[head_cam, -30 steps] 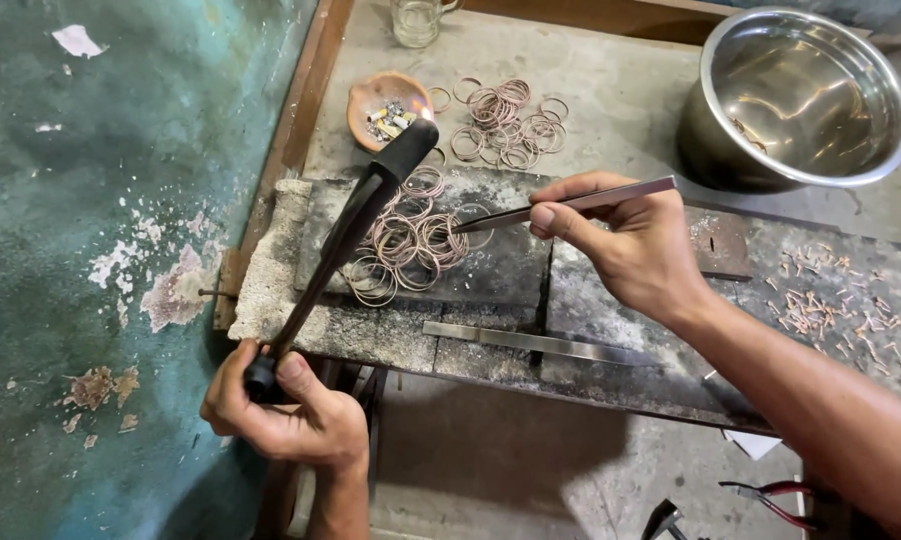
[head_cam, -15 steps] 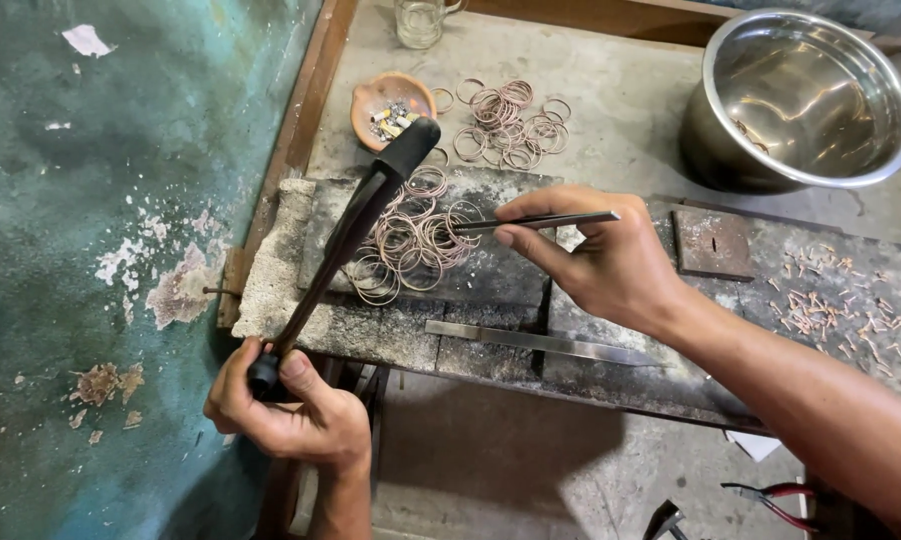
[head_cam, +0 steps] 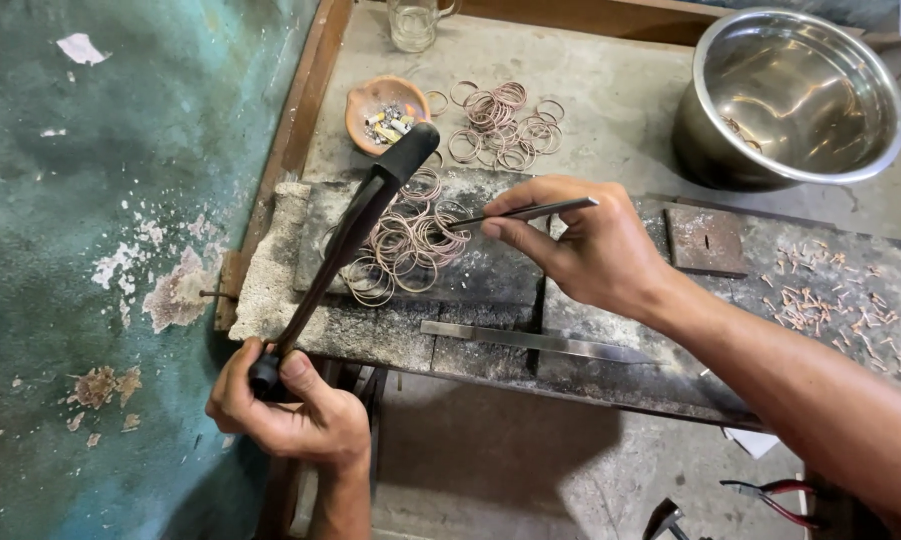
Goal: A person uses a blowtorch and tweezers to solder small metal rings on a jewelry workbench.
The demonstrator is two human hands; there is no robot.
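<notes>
My left hand (head_cam: 295, 405) grips the lower end of a long black torch tool (head_cam: 355, 225) whose head reaches up over the bench. My right hand (head_cam: 585, 245) pinches slim metal tweezers (head_cam: 515, 215), their tip among a cluster of copper-coloured wire rings (head_cam: 405, 245) lying on a dark charred block (head_cam: 490, 280). A second heap of loose rings (head_cam: 505, 125) lies farther back on the grey bench top.
A small clay dish (head_cam: 385, 100) with bits sits by the torch head. A steel bowl (head_cam: 795, 95) stands at the back right, a glass (head_cam: 413, 22) at the back. Small copper scraps (head_cam: 820, 295) lie right; a flat metal strip (head_cam: 530, 342) lies on the block. Red-handled pliers (head_cam: 770, 495) are below.
My right hand has slid left and lowered the tweezers, so their tip now sits among the rings on the block. The left hand and torch have stayed almost still.
</notes>
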